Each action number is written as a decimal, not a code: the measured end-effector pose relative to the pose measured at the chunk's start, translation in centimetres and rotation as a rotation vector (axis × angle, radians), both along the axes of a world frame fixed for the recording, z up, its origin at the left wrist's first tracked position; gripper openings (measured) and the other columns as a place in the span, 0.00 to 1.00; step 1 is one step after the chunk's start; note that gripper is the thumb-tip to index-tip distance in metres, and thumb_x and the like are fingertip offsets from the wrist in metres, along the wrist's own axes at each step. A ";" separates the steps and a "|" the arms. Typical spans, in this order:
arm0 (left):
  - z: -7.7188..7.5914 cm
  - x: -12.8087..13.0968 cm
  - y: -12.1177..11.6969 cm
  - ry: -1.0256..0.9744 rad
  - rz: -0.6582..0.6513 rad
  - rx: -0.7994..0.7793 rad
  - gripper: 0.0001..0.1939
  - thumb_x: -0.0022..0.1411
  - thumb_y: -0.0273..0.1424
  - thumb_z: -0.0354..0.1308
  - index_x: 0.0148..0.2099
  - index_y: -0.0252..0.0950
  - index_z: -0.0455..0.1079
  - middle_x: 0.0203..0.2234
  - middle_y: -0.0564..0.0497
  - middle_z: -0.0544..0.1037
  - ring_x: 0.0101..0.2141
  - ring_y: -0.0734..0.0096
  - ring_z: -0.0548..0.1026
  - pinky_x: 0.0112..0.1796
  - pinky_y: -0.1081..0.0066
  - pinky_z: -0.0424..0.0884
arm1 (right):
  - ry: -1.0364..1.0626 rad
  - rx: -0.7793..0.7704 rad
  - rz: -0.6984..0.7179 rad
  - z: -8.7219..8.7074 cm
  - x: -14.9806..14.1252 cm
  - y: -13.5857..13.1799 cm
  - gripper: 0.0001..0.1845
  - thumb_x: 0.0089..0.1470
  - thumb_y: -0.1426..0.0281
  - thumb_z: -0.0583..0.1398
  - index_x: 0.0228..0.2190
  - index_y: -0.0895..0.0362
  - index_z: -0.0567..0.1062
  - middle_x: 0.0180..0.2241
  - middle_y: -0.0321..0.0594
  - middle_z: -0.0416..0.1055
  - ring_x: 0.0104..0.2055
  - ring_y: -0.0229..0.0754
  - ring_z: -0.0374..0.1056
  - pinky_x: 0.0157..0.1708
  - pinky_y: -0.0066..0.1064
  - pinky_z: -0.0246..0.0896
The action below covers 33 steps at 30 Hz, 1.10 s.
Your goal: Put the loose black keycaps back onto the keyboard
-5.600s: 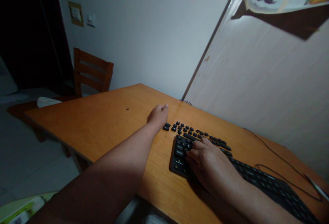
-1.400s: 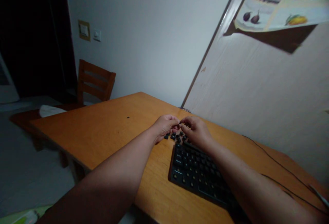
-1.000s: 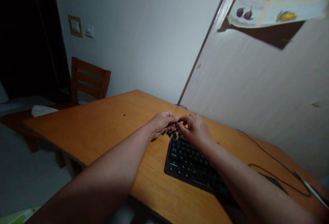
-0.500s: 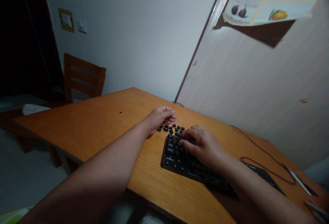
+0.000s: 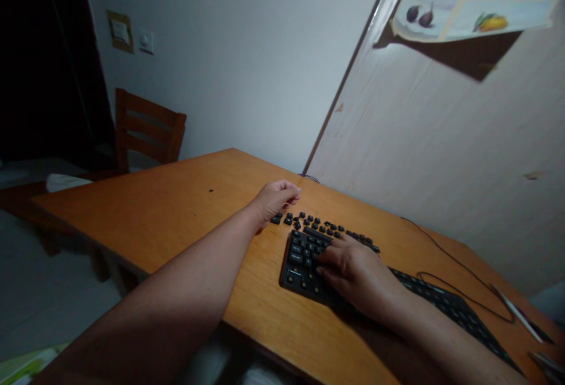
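A black keyboard (image 5: pixel 296 277) lies on the wooden table, with keycaps on part of its left end and bare switch spots along the near left corner. My right hand (image 5: pixel 353 264) rests over it, thumb and fingers drawn together down at the keys; whatever is between the fingertips is hidden. Beyond the keyboard's left end, my left hand (image 5: pixel 279 198) hovers with curled fingers, thumb against the forefinger. I cannot make out anything in that pinch. Loose black keycaps (image 5: pixel 316 221) lie in rows along the keyboard's far side, several of them close to my left hand.
To the right lies another black keyboard-like panel (image 5: pixel 459 308), partly behind my forearm. A dark cable (image 5: pixel 445 249) loops near a white pen-like stick (image 5: pixel 518 314). One small dark piece (image 5: pixel 210 191) sits on the table's (image 5: pixel 176 208) left part. A wooden chair (image 5: pixel 149 126) stands beyond.
My right hand has shifted from the keyboard's far edge toward the near side, uncovering a long keycap and more loose ones. My left hand stays almost in place. The view has turned slightly.
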<state>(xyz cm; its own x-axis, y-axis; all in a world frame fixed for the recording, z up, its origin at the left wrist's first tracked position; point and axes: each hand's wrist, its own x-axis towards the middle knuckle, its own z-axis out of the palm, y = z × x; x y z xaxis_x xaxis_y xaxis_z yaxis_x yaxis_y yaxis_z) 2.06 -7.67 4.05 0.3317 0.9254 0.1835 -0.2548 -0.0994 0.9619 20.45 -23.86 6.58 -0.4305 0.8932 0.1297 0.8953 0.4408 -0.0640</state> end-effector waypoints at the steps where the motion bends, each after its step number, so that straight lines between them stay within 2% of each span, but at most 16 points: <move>1: 0.0 0.0 0.1 0.006 0.005 0.001 0.12 0.55 0.38 0.65 0.35 0.35 0.69 0.32 0.49 0.78 0.32 0.74 0.73 0.34 0.73 0.66 | 0.000 0.000 -0.004 0.0 -0.1 0.0 0.08 0.58 0.72 0.61 0.27 0.53 0.75 0.32 0.37 0.74 0.38 0.45 0.66 0.40 0.36 0.59; 11: -0.3 -0.1 0.2 0.042 0.030 0.026 0.13 0.54 0.38 0.64 0.34 0.35 0.69 0.32 0.48 0.77 0.31 0.73 0.72 0.33 0.73 0.65 | -0.055 -0.005 -0.052 0.5 -1.1 0.0 0.09 0.57 0.73 0.62 0.25 0.53 0.75 0.31 0.37 0.75 0.37 0.45 0.67 0.39 0.36 0.60; 28: -0.9 0.0 0.7 0.080 0.055 0.061 0.12 0.54 0.38 0.64 0.33 0.35 0.68 0.30 0.48 0.76 0.31 0.72 0.71 0.32 0.72 0.65 | -0.051 -0.023 -0.118 0.0 -1.9 -0.6 0.13 0.61 0.73 0.60 0.24 0.55 0.75 0.30 0.37 0.77 0.36 0.42 0.67 0.40 0.32 0.58; 33: -0.9 0.1 0.6 0.101 0.069 0.072 0.12 0.54 0.37 0.64 0.33 0.35 0.68 0.30 0.48 0.76 0.30 0.72 0.70 0.32 0.72 0.64 | -0.067 0.009 -0.145 -0.7 -1.8 -0.6 0.14 0.62 0.72 0.58 0.24 0.55 0.77 0.29 0.37 0.76 0.35 0.42 0.68 0.39 0.32 0.59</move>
<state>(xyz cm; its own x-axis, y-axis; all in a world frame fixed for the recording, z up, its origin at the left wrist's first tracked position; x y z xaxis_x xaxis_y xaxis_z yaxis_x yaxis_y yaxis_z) 2.13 -7.02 3.17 0.2879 0.9322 0.2193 -0.1476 -0.1830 0.9720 18.61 -24.47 5.92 -0.3047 0.9457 0.1129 0.9519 0.3065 0.0015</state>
